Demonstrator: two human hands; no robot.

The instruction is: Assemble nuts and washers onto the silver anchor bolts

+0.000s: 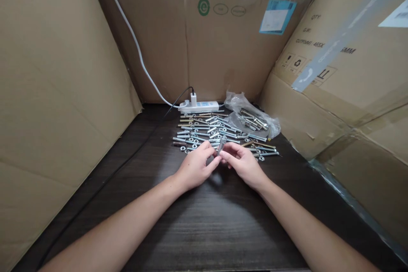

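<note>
In the middle of the view, a small silver metal fastener [222, 143] stands tilted between my two hands; its lower part is hidden by fingers. My left hand [198, 165] pinches it from the left with thumb and fingertips. From the right, the thumb and bent fingers of my right hand [244, 162] close on the same piece. Just beyond both hands lie rows of silver and brass-coloured bolts [186, 138], with loose nuts [182, 148] and washers among them. Several more bolts and nuts extend past my right hand, a nut [262, 158] nearest.
A clear plastic bag [245, 106] holding bolts [255, 121] lies at the back right. Behind the rows sits a white power strip [204, 106] with a plugged-in adapter. A black cable [134, 153] crosses the dark table [204, 229] on the left. Cardboard walls [153, 34] enclose three sides.
</note>
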